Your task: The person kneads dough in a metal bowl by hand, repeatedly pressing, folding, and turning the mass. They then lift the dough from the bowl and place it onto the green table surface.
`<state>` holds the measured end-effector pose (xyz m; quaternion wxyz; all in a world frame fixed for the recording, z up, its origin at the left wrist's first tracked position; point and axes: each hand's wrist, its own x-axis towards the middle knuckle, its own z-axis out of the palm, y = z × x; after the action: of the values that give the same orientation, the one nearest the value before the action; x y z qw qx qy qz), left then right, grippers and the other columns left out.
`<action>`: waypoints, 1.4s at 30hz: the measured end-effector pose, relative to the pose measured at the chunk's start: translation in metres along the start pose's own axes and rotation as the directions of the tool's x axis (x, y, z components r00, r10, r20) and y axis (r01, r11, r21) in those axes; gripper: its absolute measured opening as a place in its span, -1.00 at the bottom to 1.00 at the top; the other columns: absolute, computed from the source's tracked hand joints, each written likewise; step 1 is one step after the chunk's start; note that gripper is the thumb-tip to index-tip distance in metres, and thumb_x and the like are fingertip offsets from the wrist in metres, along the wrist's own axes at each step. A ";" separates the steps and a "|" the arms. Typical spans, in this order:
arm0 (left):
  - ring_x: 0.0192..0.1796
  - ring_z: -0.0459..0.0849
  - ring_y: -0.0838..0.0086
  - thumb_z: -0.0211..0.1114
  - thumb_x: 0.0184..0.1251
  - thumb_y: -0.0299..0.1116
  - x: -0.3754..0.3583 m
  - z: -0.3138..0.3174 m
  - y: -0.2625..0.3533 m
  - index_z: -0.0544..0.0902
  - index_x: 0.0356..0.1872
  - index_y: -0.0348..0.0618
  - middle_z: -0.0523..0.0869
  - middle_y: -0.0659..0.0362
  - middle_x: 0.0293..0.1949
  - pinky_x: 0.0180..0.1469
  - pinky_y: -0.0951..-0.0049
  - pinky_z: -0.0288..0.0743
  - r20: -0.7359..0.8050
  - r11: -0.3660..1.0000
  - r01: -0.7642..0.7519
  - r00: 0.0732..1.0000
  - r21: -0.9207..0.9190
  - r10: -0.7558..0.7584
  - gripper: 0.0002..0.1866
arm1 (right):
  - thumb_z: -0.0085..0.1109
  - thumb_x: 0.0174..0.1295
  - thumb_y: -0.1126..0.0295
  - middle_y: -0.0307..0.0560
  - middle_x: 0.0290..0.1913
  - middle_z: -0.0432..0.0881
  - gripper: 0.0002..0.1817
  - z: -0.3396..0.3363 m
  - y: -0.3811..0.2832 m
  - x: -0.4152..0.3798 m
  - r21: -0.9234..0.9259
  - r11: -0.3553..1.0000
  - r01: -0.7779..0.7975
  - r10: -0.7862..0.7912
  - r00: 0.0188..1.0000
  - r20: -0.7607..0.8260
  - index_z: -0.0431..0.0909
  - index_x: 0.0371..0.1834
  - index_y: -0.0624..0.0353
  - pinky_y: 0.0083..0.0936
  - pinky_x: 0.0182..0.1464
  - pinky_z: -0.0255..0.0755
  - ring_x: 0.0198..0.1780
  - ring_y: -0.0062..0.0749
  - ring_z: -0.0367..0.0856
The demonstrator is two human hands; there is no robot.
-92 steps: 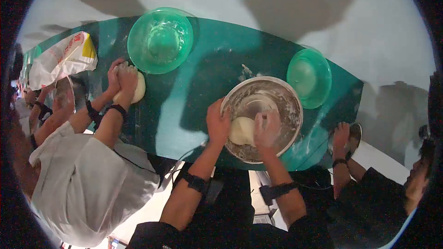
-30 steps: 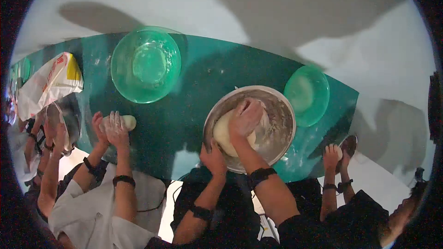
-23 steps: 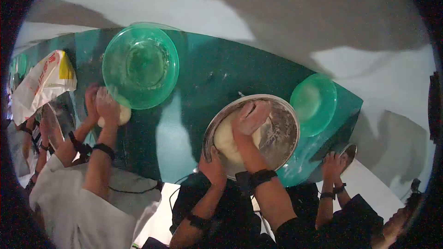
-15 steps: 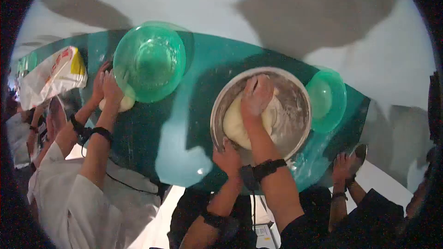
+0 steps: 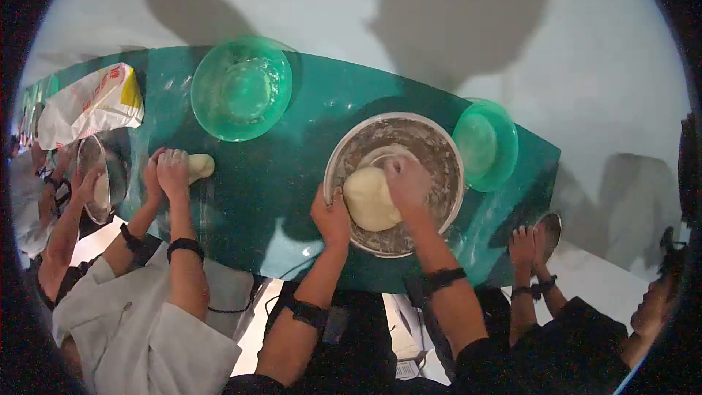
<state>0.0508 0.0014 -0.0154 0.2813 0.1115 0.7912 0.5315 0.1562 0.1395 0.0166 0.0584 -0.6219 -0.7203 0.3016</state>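
A round metal bowl (image 5: pixel 439 230) stands on the table, its inner wall smeared with flour or dough. Inside it lies a smooth, pale lump of dough (image 5: pixel 369 201), toward the left. My left hand (image 5: pixel 331 218) grips the bowl's left rim, thumb over the edge and fingers hidden outside. Inside the bowl, my right hand (image 5: pixel 408 181) presses its curled fingers at the dough's upper right side; its fingertips are partly hidden.
Green basins stand behind on the left (image 5: pixel 241 91) and at right (image 5: pixel 486 146). A flour bag (image 5: pixel 91 106) lies far left. One person's hands (image 5: pixel 167 174) work dough (image 5: pixel 199 167) on the table (image 5: pixel 256 190); another's hands (image 5: pixel 528 247) hold a metal bowl (image 5: pixel 550 234) at right.
My left hand has moved from the bowl's front to its left rim. The dough looks rounder and more exposed, and my right hand has shifted lower on its right side.
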 end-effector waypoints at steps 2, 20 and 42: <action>-0.04 0.77 -0.03 0.31 0.37 -0.49 -0.004 -0.002 0.006 0.66 0.06 -0.43 0.78 -0.21 -0.10 0.06 0.14 0.56 -0.001 0.995 0.043 0.999 0.093 -0.043 -0.70 | 0.31 0.26 0.23 0.22 -0.10 0.66 -0.65 0.013 -0.014 -0.012 -0.190 0.956 0.222 -0.256 0.950 -0.180 0.61 -0.04 0.27 -0.01 0.05 0.51 0.00 0.12 0.65; -0.05 0.79 -0.06 0.24 0.35 -0.49 0.006 -0.005 0.001 0.57 0.20 -0.52 0.77 -0.30 -0.09 0.05 0.09 0.59 0.048 0.955 0.068 0.995 0.288 -0.085 -0.57 | 0.07 0.36 0.31 0.27 -0.05 0.59 -0.80 0.052 -0.044 -0.064 -0.198 0.962 0.188 -0.237 0.935 -0.264 0.54 -0.14 0.21 0.18 0.06 0.37 -0.06 0.28 0.55; -0.07 0.74 -0.21 0.31 0.44 -0.40 0.002 -0.006 0.013 0.55 0.10 -0.57 0.72 -0.39 -0.16 -0.04 0.07 0.56 0.030 0.944 -0.096 0.995 0.315 0.091 -0.61 | 0.18 0.34 0.25 0.15 0.04 0.67 -0.68 0.054 0.008 0.013 0.025 0.979 0.200 -0.180 0.922 -0.344 0.61 0.04 0.20 0.04 0.11 0.45 0.06 0.11 0.62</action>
<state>0.0442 0.0027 -0.0024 0.2400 0.1965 0.8578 0.4098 0.1355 0.1326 -0.0347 0.2293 -0.5897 -0.7471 0.2038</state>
